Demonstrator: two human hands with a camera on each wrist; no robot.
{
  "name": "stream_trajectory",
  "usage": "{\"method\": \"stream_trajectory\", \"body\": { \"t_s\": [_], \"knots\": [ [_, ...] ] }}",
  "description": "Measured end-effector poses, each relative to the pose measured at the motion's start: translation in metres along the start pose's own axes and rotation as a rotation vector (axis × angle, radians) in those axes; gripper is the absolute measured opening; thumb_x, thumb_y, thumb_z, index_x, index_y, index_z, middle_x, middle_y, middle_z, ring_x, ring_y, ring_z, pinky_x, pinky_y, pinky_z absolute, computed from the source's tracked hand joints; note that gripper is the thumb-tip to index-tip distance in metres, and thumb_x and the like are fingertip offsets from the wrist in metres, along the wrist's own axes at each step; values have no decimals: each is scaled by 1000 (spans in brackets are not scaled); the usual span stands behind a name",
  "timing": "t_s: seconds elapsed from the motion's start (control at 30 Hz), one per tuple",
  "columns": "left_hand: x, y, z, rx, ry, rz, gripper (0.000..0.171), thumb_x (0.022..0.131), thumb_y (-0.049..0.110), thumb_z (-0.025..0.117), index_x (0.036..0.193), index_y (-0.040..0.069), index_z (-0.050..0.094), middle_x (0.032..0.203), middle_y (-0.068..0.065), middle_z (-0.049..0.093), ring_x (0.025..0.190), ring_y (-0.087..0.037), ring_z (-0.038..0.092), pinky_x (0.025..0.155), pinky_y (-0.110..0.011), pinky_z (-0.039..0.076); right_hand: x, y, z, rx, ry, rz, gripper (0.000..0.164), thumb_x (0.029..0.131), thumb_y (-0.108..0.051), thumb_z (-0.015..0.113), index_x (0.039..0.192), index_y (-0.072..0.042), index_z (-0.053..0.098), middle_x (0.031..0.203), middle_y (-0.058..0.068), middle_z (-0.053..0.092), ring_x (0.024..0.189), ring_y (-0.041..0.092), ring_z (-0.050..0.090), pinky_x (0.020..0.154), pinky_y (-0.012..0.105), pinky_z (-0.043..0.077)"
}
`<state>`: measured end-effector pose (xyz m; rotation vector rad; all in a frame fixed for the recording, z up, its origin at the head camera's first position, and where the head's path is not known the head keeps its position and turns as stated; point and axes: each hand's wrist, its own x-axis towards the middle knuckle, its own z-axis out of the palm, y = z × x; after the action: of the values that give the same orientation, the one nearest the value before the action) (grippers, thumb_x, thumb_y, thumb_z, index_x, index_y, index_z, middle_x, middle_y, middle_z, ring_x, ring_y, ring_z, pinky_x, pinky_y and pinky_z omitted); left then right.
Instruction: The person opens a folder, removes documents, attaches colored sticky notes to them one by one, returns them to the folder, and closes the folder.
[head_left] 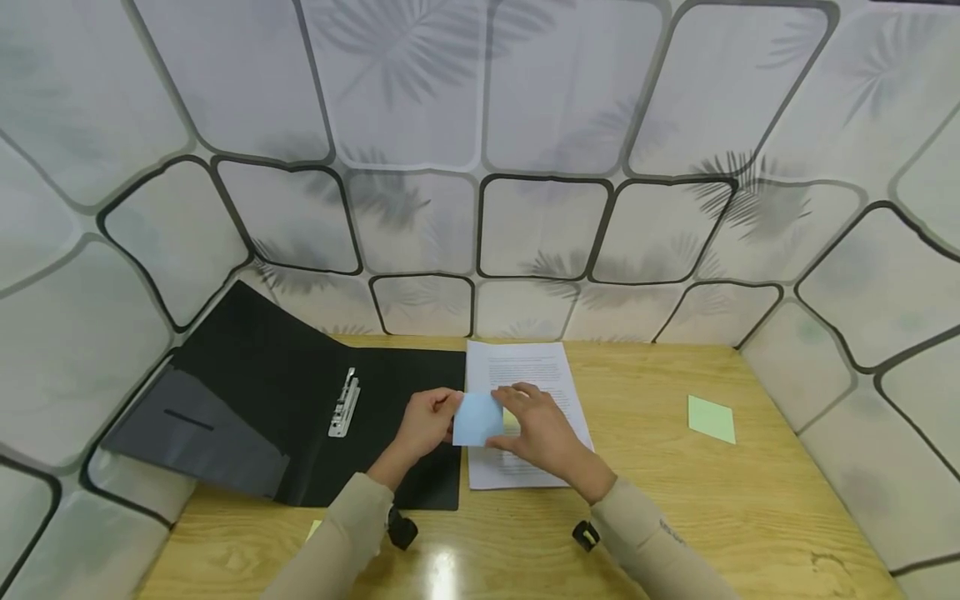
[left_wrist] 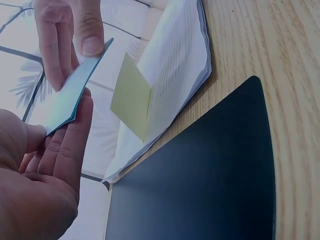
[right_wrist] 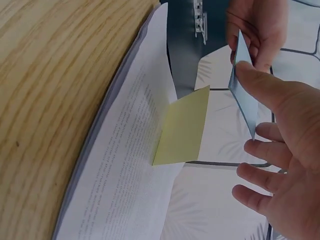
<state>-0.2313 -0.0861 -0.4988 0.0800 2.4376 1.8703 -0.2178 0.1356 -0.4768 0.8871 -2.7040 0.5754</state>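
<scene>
A small pad of light-blue sticky notes (head_left: 477, 419) is held up over the left edge of a stack of printed paper (head_left: 517, 471). My left hand (head_left: 420, 427) pinches its left side between thumb and fingers. On the opposite side, my right hand (head_left: 546, 432) grips the pad's edge, with the thumb (right_wrist: 255, 82) pressed on one face and the other fingers spread. Below the pad, a yellow sticky note (right_wrist: 182, 131) stands up from the top printed sheet, attached along one edge. In the head view the pad and right hand mostly cover this note.
Left of the paper lies an open black folder (head_left: 405, 375) with a metal clip (head_left: 345, 407), its cover tilted up against the patterned curtain (head_left: 420, 225). A pale green sticky note (head_left: 711, 419) lies on the wooden table (head_left: 645, 392) at right. Something yellow (head_left: 313, 528) peeks out beside the left sleeve.
</scene>
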Motion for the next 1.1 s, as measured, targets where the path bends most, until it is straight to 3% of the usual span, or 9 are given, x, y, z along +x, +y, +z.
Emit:
{"method": "stream_trajectory", "body": {
  "t_s": [0.17,0.3,0.57,0.77,0.93,1.1],
  "knots": [
    [-1,-1,0,5,-4,-20,27,109,18,60,117,-2,76,95,-18,80,69,-17,75,65,-40,66,1,-1,-2,-13,-48,-8,87,73,-45,97,142,-4,65,141,14,69,135,40,60,103,61,54],
    [-2,0,-1,1,-4,-21,27,109,18,59,118,-2,76,95,-18,80,69,-18,75,65,-41,66,1,-1,-6,10,-90,-15,85,78,-45,94,145,-5,63,146,16,66,137,41,58,105,64,52],
    [-2,-1,-2,-16,-5,-21,26,109,17,60,117,-2,77,94,-17,80,68,-16,74,60,-34,64,-1,2,-10,113,-131,-46,54,97,-37,78,141,-8,67,155,20,56,139,44,57,110,66,48],
    [-3,0,-2,-25,-10,-69,28,109,20,60,119,-1,76,89,-12,78,66,-12,68,59,-30,62,-4,5,-6,71,-42,-141,32,96,-23,75,125,-8,76,151,20,60,132,42,63,104,62,54],
    [-3,-1,-2,-68,-3,-115,30,109,21,60,119,-2,76,80,-5,71,64,-11,62,57,-26,60,-3,8,-4,45,66,-237,18,96,-14,77,113,-11,81,133,13,74,124,33,68,95,52,58],
    [-4,-1,-4,-196,-55,-161,37,113,23,53,134,-2,69,84,-5,71,68,-12,71,63,-29,64,0,10,-2,97,127,-172,18,96,-10,77,114,-8,81,118,8,80,111,27,75,89,46,60]
  ]
}}
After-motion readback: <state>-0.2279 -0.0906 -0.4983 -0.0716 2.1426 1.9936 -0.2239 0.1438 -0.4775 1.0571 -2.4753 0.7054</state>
